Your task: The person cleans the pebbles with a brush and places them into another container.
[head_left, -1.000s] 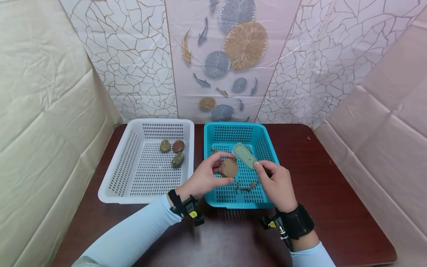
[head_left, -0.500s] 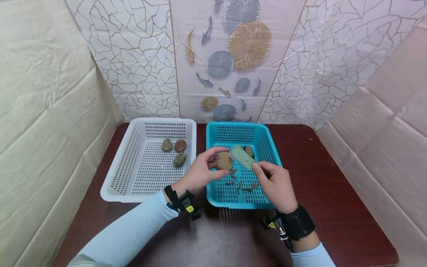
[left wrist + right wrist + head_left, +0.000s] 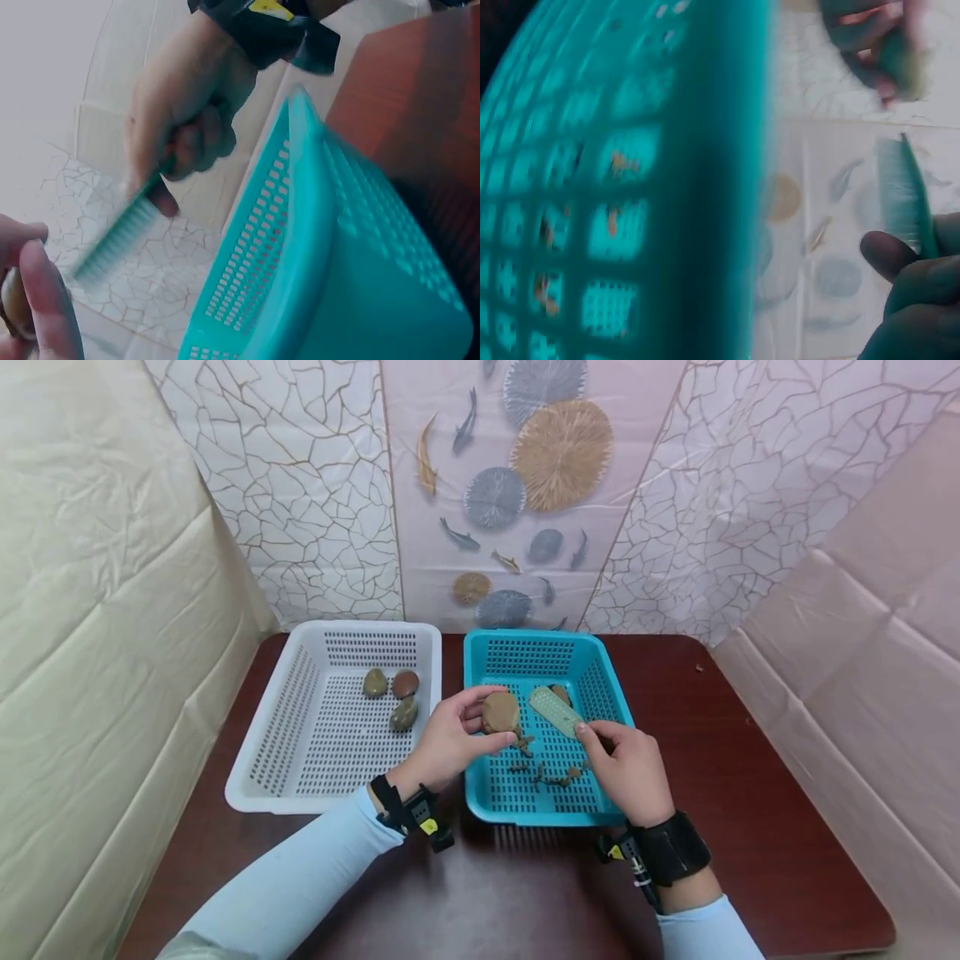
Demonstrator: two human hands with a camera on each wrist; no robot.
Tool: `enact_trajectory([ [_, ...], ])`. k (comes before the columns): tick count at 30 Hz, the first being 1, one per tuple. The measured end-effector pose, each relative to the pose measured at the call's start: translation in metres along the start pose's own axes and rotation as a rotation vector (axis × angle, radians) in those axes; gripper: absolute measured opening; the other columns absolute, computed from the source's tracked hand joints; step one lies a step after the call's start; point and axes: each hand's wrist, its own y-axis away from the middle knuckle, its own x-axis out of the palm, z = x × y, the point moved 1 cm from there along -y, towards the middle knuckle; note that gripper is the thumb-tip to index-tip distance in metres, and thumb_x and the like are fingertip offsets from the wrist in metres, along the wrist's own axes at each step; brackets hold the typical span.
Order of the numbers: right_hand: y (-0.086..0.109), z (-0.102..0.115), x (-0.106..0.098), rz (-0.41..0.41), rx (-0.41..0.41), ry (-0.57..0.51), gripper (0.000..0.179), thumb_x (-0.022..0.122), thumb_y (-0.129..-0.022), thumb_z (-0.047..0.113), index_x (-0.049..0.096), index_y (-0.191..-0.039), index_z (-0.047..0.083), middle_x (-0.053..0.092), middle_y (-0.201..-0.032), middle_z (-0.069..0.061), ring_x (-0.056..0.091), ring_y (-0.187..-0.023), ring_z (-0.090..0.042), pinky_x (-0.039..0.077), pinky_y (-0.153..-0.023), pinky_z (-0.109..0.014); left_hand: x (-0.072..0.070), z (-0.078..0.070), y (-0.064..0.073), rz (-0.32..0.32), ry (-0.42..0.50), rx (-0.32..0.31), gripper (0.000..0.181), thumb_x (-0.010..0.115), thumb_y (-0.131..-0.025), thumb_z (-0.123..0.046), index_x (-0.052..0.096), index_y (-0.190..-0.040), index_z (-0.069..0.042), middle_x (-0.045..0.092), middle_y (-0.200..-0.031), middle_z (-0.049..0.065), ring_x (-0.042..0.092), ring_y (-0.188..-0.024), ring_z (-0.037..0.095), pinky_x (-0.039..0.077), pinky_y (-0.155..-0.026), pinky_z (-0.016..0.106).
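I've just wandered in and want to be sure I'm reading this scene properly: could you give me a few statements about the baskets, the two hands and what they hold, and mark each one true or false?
1. The left hand holds a round brown lump. True.
2. The right hand holds a green brush. True.
3. The brush is touching the lump. False: a gap shows between them.
4. Brown crumbs lie in the blue basket. True.
5. The white basket holds five stones. False: it holds three.
6. The blue basket stands to the left of the white one. False: it stands to the right.
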Motion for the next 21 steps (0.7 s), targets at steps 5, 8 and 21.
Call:
enact_trajectory([
  [5, 0.002, 0.008, 0.002, 0.001, -0.042, -0.098, 0.022, 0.067, -0.113, 0.022, 0.083, -0.109, 0.008, 0.049, -0.064, 0.001, 0.049, -0.059, -0.018, 0.039, -0.055, -0.033, -0.001, 0.005, 0.000, -0.007, -0.094, -0.010, 0.068, 0.083, -0.095, 0.004, 0.057, -0.157, -0.003, 0.070, -0.137, 0.018, 0.073, -0.117, 0.026, 0.064, -0.092, 0.034],
  [8, 0.002, 0.014, 0.007, 0.046, -0.083, -0.130, 0.022, 0.066, -0.113, 0.023, 0.082, -0.109, 0.009, 0.048, -0.065, 0.003, 0.048, -0.058, -0.017, 0.039, -0.054, -0.034, 0.001, 0.004, 0.002, 0.017, -0.099, -0.023, 0.069, 0.082, -0.094, 0.004, 0.055, -0.158, -0.001, 0.069, -0.137, 0.019, 0.073, -0.117, 0.026, 0.063, -0.095, 0.034],
  [21, 0.001, 0.011, 0.006, -0.006, -0.075, -0.056, 0.022, 0.067, -0.113, 0.023, 0.083, -0.107, 0.010, 0.048, -0.063, 0.003, 0.048, -0.057, -0.016, 0.038, -0.053, -0.034, 0.002, 0.006, 0.005, 0.022, -0.094, -0.032, 0.065, 0.081, -0.094, 0.007, 0.059, -0.155, -0.002, 0.070, -0.134, 0.017, 0.073, -0.114, 0.024, 0.063, -0.095, 0.032],
])
